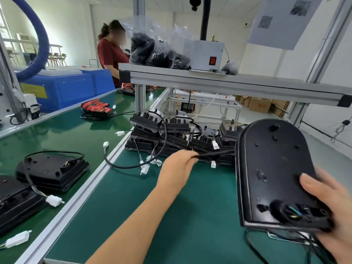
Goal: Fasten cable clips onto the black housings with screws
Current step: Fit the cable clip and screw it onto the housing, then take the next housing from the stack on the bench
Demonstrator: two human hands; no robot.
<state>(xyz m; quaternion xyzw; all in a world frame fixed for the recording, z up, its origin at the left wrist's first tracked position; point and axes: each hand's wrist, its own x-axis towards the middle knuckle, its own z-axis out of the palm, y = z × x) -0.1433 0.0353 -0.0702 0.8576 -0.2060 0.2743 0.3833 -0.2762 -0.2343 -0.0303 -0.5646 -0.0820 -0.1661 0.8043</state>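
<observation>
- While your left arm reaches straight forward over the green mat [152,216], your left hand [176,166] lies knuckles up, its fingers curled round a thin black cable [217,153].
- Your right hand [329,206] grips the near right corner of the black housing [272,164]: the thumb lies flat on the upturned face and the fingers wrap under the edge.
- Your two hands are well apart, one clamped on the cable, the other on the housing.
- You hold the housing above the mat at the right of the bench, tilted so that its back faces you.
- Its long axis runs away from you, with the square end near your right hand and the rounded end pointing towards the far side of the bench.
- From your left hand the cable runs taut to the right and disappears behind the housing's left edge.
- The housing is matt black moulded plastic, D-shaped, with a raised rim, small bosses and a round port at the square end where coloured wires show.
- Behind your left hand a pile of similar housings [177,130] lies on the mat, tangled with black leads and white plastic connectors [214,144].
- To your left, more housings [53,170] lie on a glossy green conveyor belt [62,128] edged with aluminium rail.
</observation>
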